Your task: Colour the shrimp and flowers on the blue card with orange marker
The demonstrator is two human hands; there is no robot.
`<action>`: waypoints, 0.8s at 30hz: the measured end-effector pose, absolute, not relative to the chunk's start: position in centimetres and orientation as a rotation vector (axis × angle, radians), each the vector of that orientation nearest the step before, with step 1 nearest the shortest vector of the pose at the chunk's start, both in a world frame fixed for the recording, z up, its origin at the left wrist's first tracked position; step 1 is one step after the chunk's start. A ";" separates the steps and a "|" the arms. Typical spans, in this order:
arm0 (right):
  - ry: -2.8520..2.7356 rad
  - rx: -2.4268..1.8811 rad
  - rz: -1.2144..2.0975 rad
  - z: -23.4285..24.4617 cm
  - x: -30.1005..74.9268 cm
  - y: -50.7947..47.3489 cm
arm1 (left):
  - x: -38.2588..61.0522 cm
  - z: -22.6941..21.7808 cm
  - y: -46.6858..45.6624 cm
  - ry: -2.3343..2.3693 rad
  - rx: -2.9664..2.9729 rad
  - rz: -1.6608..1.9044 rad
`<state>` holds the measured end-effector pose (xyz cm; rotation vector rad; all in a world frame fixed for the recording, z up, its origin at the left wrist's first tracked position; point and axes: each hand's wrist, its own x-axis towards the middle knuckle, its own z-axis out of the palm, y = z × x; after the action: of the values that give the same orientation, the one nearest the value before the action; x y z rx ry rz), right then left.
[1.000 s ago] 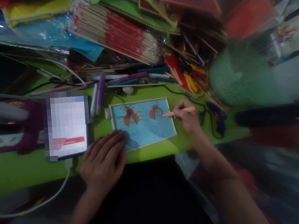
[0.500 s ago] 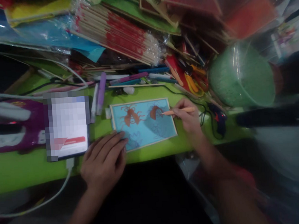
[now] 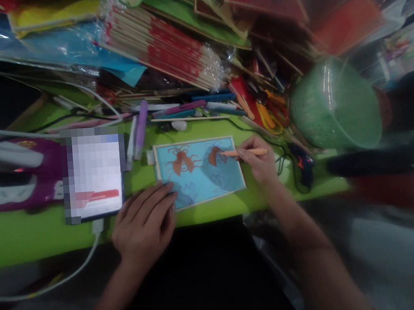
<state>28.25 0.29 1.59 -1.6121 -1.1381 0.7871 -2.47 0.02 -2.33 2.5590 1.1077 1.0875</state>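
Observation:
A small blue picture board (image 3: 209,181) with a light wooden rim lies on the green table (image 3: 28,236). Two orange-brown creature shapes are drawn on it. My right hand (image 3: 260,163) is closed on an orange pencil (image 3: 244,152), whose tip touches the right-hand shape. My left hand (image 3: 144,225) lies flat with its fingers stretched out, pressing the board's lower left corner.
A phone (image 3: 93,174) with a white cable lies left of the board. Pens and markers (image 3: 139,129), scissors (image 3: 270,113) and a bundle of sticks (image 3: 164,47) crowd the back. A green tub (image 3: 334,103) stands right, a blue glue gun (image 3: 301,162) beside it.
The pencil tip has crept a little left across the right-hand orange shape. My left hand has stayed on the board's corner.

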 end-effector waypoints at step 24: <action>-1.166 -1.643 0.788 1.5 28.3 0.3 | -2.4 -2.2 0.0 1.105 2.565 1.089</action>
<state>28.32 0.25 1.49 -1.6430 -1.1659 0.7883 -2.44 0.00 -2.18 2.5648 1.1047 1.0889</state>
